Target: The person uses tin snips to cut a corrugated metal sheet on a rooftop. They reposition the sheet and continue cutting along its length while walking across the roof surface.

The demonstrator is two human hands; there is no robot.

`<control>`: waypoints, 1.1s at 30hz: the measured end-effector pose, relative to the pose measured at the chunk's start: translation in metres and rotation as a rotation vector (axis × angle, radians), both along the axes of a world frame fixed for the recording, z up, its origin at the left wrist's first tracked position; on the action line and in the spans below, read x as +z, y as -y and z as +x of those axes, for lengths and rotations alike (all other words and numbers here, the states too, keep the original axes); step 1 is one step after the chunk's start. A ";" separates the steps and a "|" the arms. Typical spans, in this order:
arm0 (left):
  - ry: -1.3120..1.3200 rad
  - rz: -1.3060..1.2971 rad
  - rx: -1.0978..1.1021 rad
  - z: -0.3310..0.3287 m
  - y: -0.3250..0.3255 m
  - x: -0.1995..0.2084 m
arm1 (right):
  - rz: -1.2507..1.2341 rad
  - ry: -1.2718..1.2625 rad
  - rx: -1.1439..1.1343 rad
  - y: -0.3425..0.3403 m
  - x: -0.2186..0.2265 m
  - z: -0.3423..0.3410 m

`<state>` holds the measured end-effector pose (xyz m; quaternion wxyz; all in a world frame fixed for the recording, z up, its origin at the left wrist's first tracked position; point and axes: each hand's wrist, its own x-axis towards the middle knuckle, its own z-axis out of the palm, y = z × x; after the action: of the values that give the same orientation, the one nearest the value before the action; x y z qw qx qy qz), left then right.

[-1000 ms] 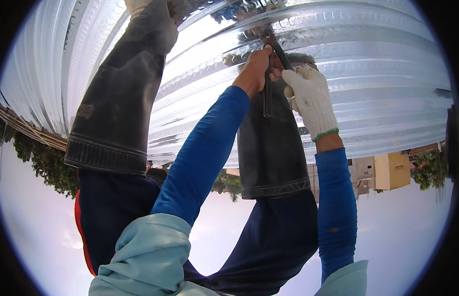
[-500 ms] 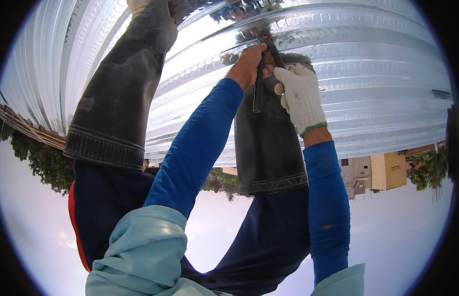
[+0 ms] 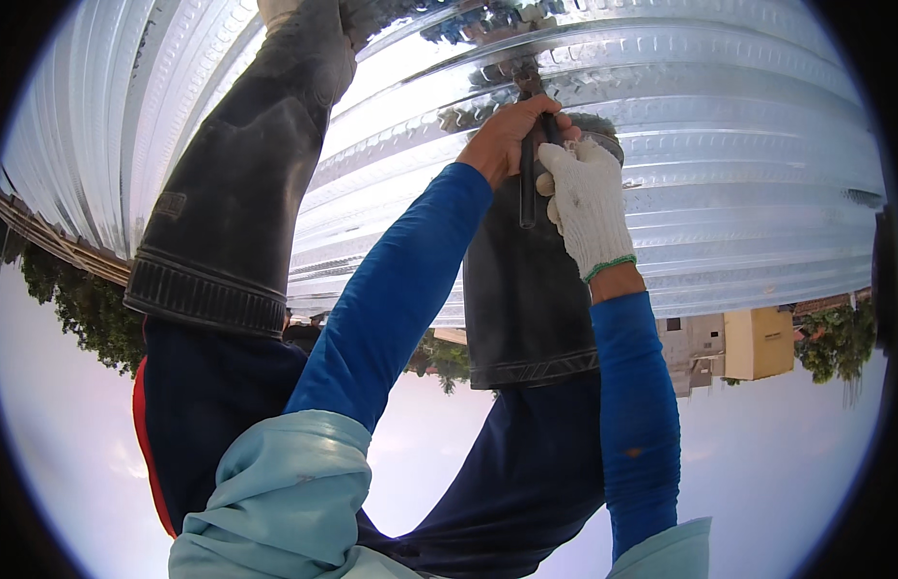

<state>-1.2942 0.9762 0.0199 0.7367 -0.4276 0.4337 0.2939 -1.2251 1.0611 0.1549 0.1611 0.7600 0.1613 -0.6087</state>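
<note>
Head view, sole entry.

Item: dark, slender two-armed tool of rod-like bars (image 3: 528,198), located between the hands, in front of the black rubber boot at right (image 3: 531,309). One arm hangs free-ended; the other slants toward the glove. Upper end lies over the ridged, shiny silvery sheet metal (image 3: 738,183); contact there cannot be told.

Item: bare left hand (image 3: 507,137), in blue sleeve (image 3: 391,289). Fingers wrapped about the tool near its upper part, thumb across the bars.

Item: right hand in white knit glove with green cuff edge (image 3: 592,207). Fingers and thumb closed on the slanting arm, just beside the left hand.

Item: second black rubber boot, at left (image 3: 227,193), well apart from the tool.

Hazards, as judged: bars closing suddenly could pinch the bare fingers lying across them; loose knit could let the slanting arm slip under load; a slip could drive the upper end into the sheet and scratch it; smooth ridges could cost the boots their footing.
</note>
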 end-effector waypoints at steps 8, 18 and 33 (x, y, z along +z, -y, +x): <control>-0.061 -0.020 -0.060 0.002 -0.003 -0.004 | -0.062 0.013 -0.007 -0.002 -0.002 0.001; -0.078 -0.045 -0.100 0.008 -0.004 -0.008 | -0.224 -0.188 -0.560 0.006 0.010 0.020; -0.135 0.005 -0.111 0.011 -0.001 0.002 | -0.438 -0.374 -0.781 0.016 0.002 0.034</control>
<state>-1.2834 0.9777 0.0215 0.7218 -0.3803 0.5049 0.2817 -1.1909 1.0447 0.1573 0.0450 0.5896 -0.2416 -0.7694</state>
